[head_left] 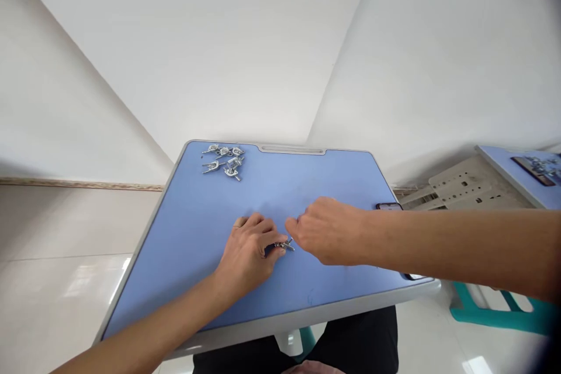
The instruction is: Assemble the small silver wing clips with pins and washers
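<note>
My left hand (249,248) rests on the blue desk (193,228) with its fingers curled round a small metal clamp (286,244) near the desk's middle. My right hand (328,231) comes in from the right, fingers bent, its fingertips pinching the same clamp at its right end. The two hands almost touch over the part. A pile of several similar silver metal clamps (225,160) lies at the desk's far left corner, well away from both hands.
A dark phone (388,206) lies at the desk's right edge. A second blue desk (526,172) with metal parts stands at the right, beside a pale perforated frame (464,187). Teal chair legs (486,312) show below. White walls rise behind.
</note>
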Available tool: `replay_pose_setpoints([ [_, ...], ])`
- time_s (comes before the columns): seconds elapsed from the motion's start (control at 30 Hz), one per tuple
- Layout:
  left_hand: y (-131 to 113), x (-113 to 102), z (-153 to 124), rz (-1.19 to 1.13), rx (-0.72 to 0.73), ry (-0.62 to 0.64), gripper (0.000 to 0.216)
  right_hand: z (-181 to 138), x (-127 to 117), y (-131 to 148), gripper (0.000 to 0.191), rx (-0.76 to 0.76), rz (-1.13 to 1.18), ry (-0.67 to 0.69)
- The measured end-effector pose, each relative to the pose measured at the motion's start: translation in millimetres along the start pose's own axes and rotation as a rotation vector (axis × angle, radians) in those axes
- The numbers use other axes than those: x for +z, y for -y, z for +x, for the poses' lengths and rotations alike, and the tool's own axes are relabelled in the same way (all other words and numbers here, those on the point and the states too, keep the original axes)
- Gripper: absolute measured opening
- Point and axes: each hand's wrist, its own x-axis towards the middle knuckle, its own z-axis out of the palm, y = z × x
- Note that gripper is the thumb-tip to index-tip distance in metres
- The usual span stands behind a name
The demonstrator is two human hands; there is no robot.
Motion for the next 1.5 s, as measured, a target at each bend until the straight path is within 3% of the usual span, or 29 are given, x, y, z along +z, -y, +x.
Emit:
replay_pose_setpoints([
  [0.27, 4, 3, 0, 0.02, 0.036, -0.005, 0.014, 6, 0, -4, 0.018, 0.098, 0.181, 0.041],
  [0.4, 3, 4, 0, 0.026, 0.042, -0.028, 0.016, 6, 6, -6, 0.029, 0.044, 0.176, -0.078],
  [0.53, 2, 5, -1, 0.043, 0.049, -0.05, 0.017, 9, 4, -6, 0.012, -0.073, 0.111, -0.08],
  [0.67, 1, 4, 0, 0.047, 0.04, -0.041, 0.021, 11, 1, -6, 0.004, -0.016, 0.079, 0.007],
  [0.87, 1, 3, 1, 0.053, 0.052, -0.044, 0.015, 8, 9, -6, 0.02, -0.016, 0.182, -0.176],
  [0.93, 1, 4, 1, 0.052, 0.049, -0.043, 0.013, 12, 9, -9, 0.02, -0.059, 0.154, -0.163],
  [1.1, 0, 4, -1, 0.028, 0.049, -0.024, 0.011, 16, 7, -13, 0.008, 0.027, 0.085, -0.1],
  [1.23, -1, 3, -1, 0.027, 0.036, -0.01, 0.013, 9, 8, -12, 0.016, -0.022, 0.045, -0.124],
  [1.33, -1, 3, -1, 0.018, 0.028, -0.008, 0.017, 9, 7, -12, 0.013, -0.06, 0.046, -0.069],
  [1.4, 0, 4, -1, 0.017, 0.027, -0.011, 0.016, 11, 4, -12, 0.011, 0.02, 0.12, 0.009],
  [1.5, 1, 5, -1, 0.011, 0.034, -0.022, 0.014, 9, 2, -13, 0.01, 0.259, 0.294, 0.123],
])
